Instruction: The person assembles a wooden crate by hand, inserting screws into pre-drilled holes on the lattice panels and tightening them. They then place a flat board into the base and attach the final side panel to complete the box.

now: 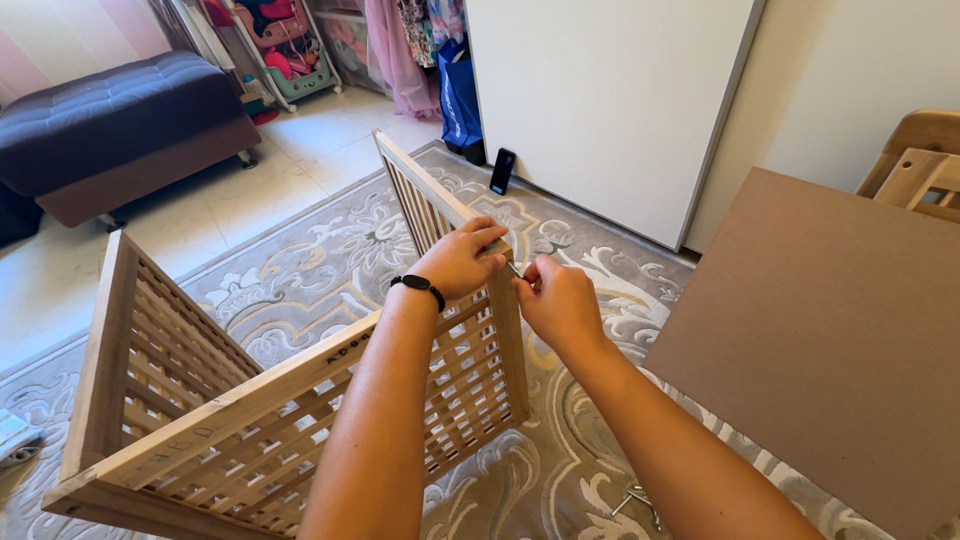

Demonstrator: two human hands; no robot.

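Left hand (462,258) clasps the slatted wooden frame (300,390) corner — right hand (555,297) pinches a small metal key (514,269).

both bare forearms reach forward and converge. the left hand (462,258) is curled palm down, fingers bent over in a grip (a black band sits on its wrist). the right hand (556,298) is closed, thumb and fingertips pinched together just beside the left.

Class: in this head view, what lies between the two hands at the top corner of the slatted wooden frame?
A small metal tool spans from left hand to right hand, head view.
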